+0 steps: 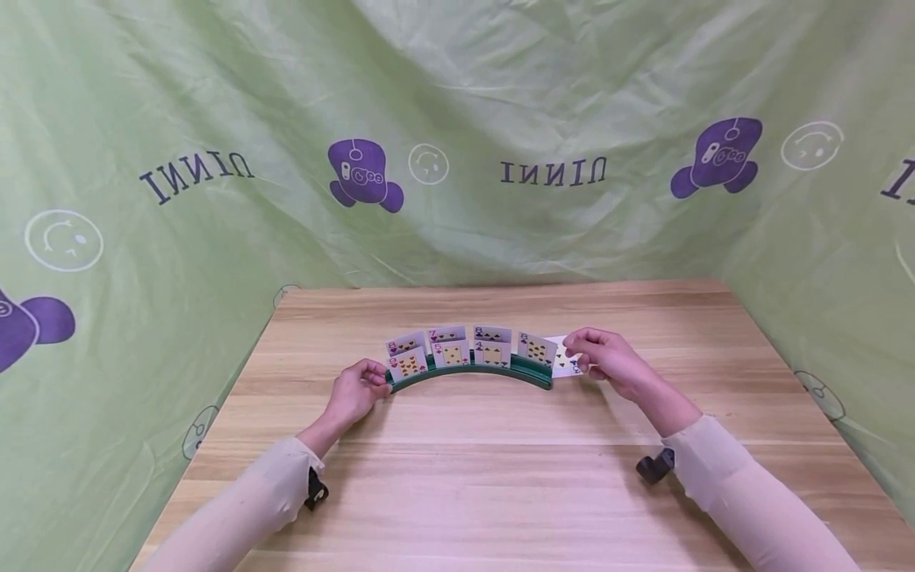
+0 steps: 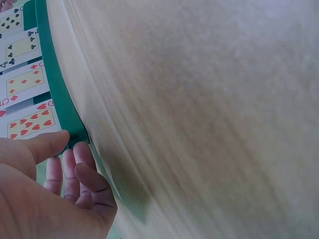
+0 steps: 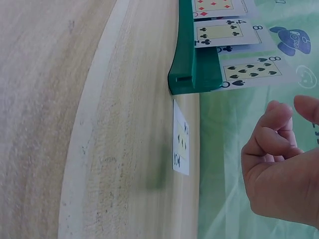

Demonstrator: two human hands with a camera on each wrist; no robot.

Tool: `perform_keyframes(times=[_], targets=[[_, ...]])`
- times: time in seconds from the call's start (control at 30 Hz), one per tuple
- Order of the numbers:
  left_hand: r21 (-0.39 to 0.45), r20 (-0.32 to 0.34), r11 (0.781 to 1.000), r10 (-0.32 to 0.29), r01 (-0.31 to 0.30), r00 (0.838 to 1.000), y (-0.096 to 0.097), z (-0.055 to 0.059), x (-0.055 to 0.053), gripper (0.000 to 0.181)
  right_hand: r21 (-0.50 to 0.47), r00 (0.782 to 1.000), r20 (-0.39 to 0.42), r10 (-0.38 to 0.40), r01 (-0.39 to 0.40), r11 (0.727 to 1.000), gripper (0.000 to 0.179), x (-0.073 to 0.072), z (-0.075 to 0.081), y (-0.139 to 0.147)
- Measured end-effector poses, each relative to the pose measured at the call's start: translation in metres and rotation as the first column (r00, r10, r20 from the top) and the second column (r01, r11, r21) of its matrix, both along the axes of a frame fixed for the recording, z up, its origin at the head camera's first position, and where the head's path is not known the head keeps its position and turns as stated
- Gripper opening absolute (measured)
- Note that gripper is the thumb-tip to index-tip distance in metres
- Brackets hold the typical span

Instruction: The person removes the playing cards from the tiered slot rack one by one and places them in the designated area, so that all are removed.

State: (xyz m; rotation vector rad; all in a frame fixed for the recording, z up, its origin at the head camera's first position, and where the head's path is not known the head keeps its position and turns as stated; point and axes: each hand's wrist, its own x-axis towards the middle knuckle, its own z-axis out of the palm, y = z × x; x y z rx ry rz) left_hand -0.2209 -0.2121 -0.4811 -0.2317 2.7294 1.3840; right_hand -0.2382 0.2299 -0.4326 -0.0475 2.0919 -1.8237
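- Basically, the green card rack (image 1: 470, 369) sits on the tabletop, bowed away from the person, ends turned toward them. Its curve presumably fans the cards so every face can be read from the near side.
- Standing cards (image 1: 452, 353): two stepped rows, faces to the person. Back row looks set higher so its top edges clear the front row; likely why numbers stay readable. Five of diamonds and four of clubs sit in front.
- Eight of spades (image 1: 536, 348): back row at the rack's right end, no card ahead of it, green ledge showing.
- Left hand (image 1: 357, 391): pinching the rack's left end, thumb against fingers. My read: bracing it so the rack won't slide while the other side is worked. So the rack touches this hand and runs off to its right.
- Loose card (image 1: 561, 361): face up, flat on the tabletop just beside the rack's right end. Black pips; can't call the number.
- Right hand (image 1: 608, 361): holding nothing, fingers loosely bent, thumb apart. Head view overlaps it with the loose card, but the right wrist view shows a gap; the card lies below it. Rack's right end is near, to its left, not touched.
- Tabletop (image 1: 472, 461): wood grain, green printed cloth (image 1: 500, 230) behind.
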Motion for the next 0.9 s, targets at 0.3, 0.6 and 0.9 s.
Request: perform_keyframes(times=[0.3,0.6,0.9], targets=[[0.017,-0.007,1.0,0.001,-0.001,1.0,0.0,0.0,0.0,0.028,-0.039,1.0,-0.006,0.03,-0.031,0.999,0.017,0.002,-0.001,-0.003],[0.018,0.004,1.0,0.007,-0.007,1.0,0.0,-0.001,0.0,0.028,-0.004,0.998,-0.037,0.044,-0.044,0.999,0.016,0.002,-0.001,-0.01],[0.01,-0.049,1.0,-0.009,0.009,0.999,0.001,0.0,0.001,0.026,0.03,0.999,-0.041,0.018,-0.017,0.999,0.021,-0.001,-0.002,-0.015]])
